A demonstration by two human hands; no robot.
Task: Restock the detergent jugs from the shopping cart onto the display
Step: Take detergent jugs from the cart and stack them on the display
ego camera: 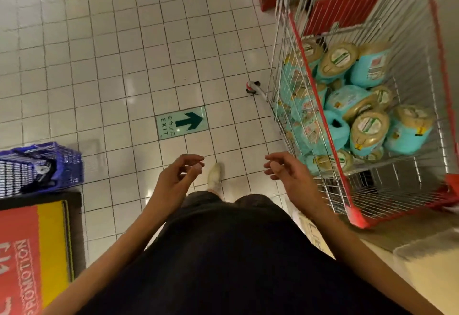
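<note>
Detergent jugs (pixel 367 66), teal with gold caps, lie heaped in the wire shopping cart (pixel 279 66) at the right. Left hand (pixel 177 178) and right hand (pixel 289 173) hover empty before the body, fingers loosely curled and grasping nothing, the right one near the cart's side. A blue plastic basket (pixel 49 165) stands on the tiled floor (pixel 99 54) at the left, beside a red promotion mat (pixel 27 252).

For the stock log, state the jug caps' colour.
Tan-gold caps on turquoise jugs; head view.
</note>
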